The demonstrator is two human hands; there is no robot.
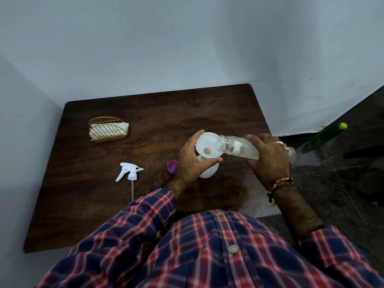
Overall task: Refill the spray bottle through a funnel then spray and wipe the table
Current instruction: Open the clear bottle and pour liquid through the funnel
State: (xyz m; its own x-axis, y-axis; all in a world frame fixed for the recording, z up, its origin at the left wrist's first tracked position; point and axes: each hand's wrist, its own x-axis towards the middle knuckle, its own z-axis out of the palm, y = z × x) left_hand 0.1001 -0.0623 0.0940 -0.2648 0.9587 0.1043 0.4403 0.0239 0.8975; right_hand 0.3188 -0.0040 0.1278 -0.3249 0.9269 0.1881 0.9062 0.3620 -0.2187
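While the left hand (192, 161) curls around the white funnel (207, 147) seated on the spray bottle (208, 172) near the table's (104, 204) right edge, the right hand (268, 155) grips a tilted clear bottle (236, 147), mouth over the funnel. Open tabletop lies leftward; fingers hide most of the spray bottle.

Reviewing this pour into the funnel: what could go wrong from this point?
1. The clear bottle is tipped almost flat with its mouth at the white funnel rim, so liquid may run over the edge onto the table.
2. The left hand alone steadies funnel and white spray bottle; a slip could topple both.
3. The right hand grips the bottle near its base, so a surge could overfill the funnel.
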